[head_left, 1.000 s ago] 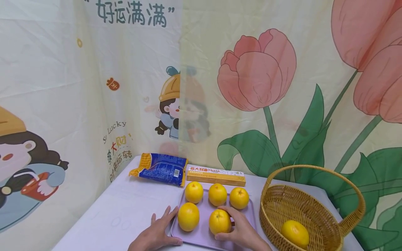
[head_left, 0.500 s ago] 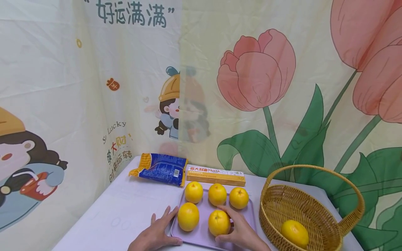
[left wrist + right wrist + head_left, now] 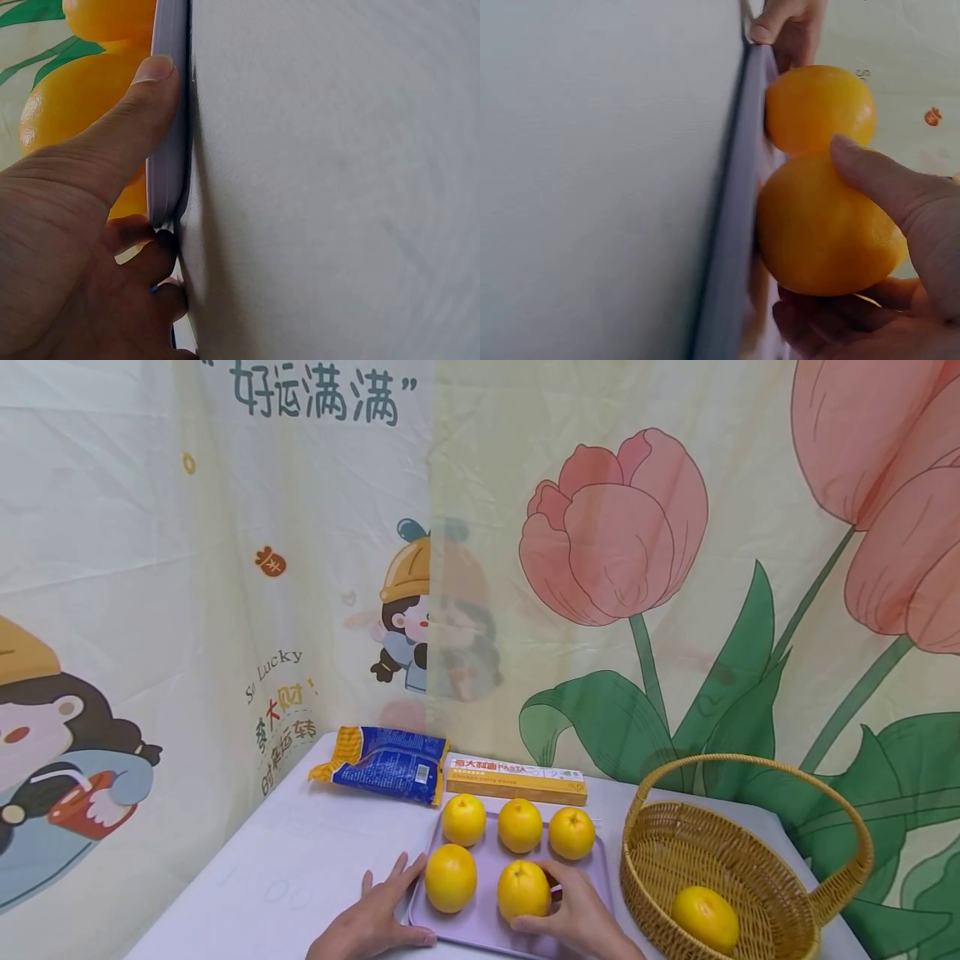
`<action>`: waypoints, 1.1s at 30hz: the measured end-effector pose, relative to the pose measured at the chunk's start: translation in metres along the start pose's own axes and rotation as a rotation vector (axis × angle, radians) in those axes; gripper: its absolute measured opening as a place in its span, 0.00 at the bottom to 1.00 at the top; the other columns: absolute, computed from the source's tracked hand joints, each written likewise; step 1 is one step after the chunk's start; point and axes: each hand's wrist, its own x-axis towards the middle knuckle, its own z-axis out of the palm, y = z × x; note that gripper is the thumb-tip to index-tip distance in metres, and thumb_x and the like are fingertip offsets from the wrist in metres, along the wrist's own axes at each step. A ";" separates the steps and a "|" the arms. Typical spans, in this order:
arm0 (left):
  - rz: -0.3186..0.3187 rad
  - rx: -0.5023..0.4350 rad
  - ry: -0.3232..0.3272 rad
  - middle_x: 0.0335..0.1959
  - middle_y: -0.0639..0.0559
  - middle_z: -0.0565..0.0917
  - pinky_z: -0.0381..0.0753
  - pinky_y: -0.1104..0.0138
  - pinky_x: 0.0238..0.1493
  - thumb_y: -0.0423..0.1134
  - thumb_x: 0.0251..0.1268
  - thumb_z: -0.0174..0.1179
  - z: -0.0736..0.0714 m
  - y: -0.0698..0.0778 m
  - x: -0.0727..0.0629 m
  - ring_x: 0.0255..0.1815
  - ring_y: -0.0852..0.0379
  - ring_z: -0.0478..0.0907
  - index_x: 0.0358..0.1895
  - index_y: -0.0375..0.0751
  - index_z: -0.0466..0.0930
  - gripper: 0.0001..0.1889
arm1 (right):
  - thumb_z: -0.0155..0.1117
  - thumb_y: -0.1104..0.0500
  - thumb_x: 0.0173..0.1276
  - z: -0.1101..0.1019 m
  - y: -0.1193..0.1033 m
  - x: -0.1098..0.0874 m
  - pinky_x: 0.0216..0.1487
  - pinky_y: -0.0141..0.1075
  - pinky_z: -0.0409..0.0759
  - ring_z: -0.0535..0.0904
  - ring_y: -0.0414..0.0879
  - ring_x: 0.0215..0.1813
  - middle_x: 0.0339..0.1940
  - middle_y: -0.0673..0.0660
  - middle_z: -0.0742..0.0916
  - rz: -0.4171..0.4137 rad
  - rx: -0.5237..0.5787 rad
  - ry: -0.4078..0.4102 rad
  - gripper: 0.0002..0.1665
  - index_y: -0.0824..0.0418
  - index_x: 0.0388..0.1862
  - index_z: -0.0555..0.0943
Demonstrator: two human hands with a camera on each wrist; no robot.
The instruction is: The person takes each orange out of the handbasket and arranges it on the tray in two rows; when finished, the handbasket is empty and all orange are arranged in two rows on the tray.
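In the head view, my right hand (image 3: 577, 906) holds a yellow-orange orange (image 3: 522, 893) at the front of a lilac tray (image 3: 480, 927). The right wrist view has my thumb (image 3: 877, 176) on one side of this orange (image 3: 825, 232) and the other fingers on the opposite side. My left hand (image 3: 375, 914) rests at the tray's front left corner with fingers spread. Its thumb (image 3: 135, 112) lies along the tray's rim (image 3: 171, 112) in the left wrist view. Another orange (image 3: 451, 878) sits nearest that hand; three more, including one orange (image 3: 520, 825), form the back row.
A wicker basket (image 3: 637, 893) with a tall handle stands right of the tray, one orange (image 3: 705, 918) inside. Behind the tray lie a blue and yellow packet (image 3: 393, 764) and a pasta box (image 3: 517, 781). Printed curtains hang around the white table (image 3: 300, 860).
The fingers of my right hand have shifted slightly right, off the top of the orange toward its far right side. The left hand, the tray and the other oranges stay put.
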 end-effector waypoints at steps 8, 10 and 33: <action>-0.031 0.014 -0.008 0.86 0.28 0.57 0.48 0.11 0.65 0.55 0.48 0.86 -0.001 0.000 -0.001 0.79 0.06 0.39 0.83 0.47 0.68 0.56 | 0.90 0.47 0.54 0.000 0.002 -0.003 0.53 0.34 0.86 0.84 0.40 0.50 0.56 0.50 0.90 -0.056 0.006 -0.048 0.43 0.61 0.65 0.82; -0.045 0.016 -0.010 0.86 0.28 0.57 0.50 0.11 0.64 0.55 0.48 0.86 -0.001 0.000 0.000 0.79 0.06 0.39 0.83 0.48 0.68 0.56 | 0.91 0.47 0.54 0.000 0.003 -0.003 0.54 0.36 0.87 0.85 0.42 0.52 0.58 0.51 0.89 -0.051 0.008 -0.055 0.44 0.60 0.66 0.82; -0.004 0.009 -0.008 0.85 0.27 0.57 0.44 0.13 0.69 0.55 0.48 0.86 0.000 0.001 0.002 0.80 0.08 0.39 0.83 0.46 0.68 0.57 | 0.92 0.53 0.52 0.003 -0.001 -0.003 0.64 0.60 0.84 0.82 0.59 0.63 0.72 0.65 0.81 0.008 0.067 -0.094 0.58 0.65 0.78 0.72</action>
